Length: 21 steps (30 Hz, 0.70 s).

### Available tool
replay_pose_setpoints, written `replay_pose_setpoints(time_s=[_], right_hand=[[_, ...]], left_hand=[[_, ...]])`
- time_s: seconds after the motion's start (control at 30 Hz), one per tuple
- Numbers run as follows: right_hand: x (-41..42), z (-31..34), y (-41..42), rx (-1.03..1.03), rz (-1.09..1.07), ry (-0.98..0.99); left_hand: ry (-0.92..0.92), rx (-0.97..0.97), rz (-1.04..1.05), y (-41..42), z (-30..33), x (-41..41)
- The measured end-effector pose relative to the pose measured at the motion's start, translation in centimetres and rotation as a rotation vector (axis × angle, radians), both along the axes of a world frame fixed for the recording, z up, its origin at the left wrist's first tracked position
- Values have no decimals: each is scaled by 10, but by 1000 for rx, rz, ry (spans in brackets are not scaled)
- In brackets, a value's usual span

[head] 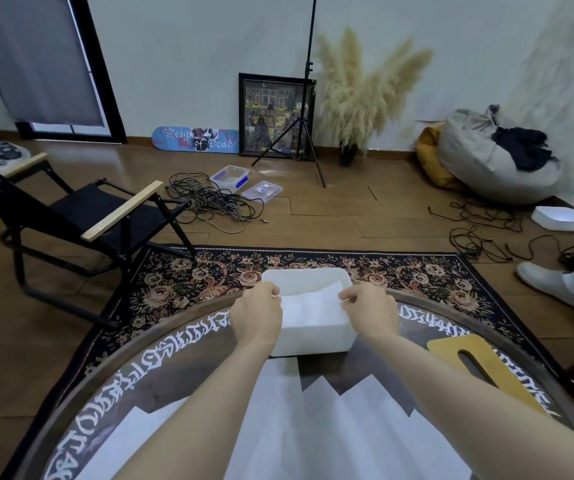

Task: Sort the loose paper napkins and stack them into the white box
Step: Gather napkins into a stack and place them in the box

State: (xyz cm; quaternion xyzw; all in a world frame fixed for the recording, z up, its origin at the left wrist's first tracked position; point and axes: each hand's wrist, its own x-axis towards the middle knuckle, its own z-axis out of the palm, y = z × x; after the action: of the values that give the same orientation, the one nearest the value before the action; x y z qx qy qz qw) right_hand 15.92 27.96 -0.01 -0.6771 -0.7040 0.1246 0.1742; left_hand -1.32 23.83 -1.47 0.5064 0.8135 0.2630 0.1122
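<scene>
A white box (313, 337) stands at the far edge of the round dark table (161, 362). A white paper napkin (311, 306) lies across the box's opening, partly down inside it. My left hand (256, 315) pinches the napkin's left edge at the box's left rim. My right hand (368, 311) pinches its right edge at the right rim. Several loose white napkins (313, 427) lie fanned out on the table near me, partly hidden under my forearms.
A yellow wooden lid with a slot (479, 362) lies on the table to the right. Beyond the table are a patterned rug (209, 271), a black folding chair (88, 216) at left, cables (216, 202), and a person's white shoe (555, 284) at right.
</scene>
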Motion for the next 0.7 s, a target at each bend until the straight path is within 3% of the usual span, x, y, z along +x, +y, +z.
replay_pose_setpoints(time_s=[0.27, 0.5, 0.7], right_hand=[[-3, -5, 7, 27, 108, -178], [7, -2, -6, 88, 159, -110], [17, 7, -39, 112, 205, -126]], left_hand=[[36, 28, -49, -7, 3, 1], [9, 75, -148, -19, 8, 4], [192, 70, -327, -48, 10, 8]])
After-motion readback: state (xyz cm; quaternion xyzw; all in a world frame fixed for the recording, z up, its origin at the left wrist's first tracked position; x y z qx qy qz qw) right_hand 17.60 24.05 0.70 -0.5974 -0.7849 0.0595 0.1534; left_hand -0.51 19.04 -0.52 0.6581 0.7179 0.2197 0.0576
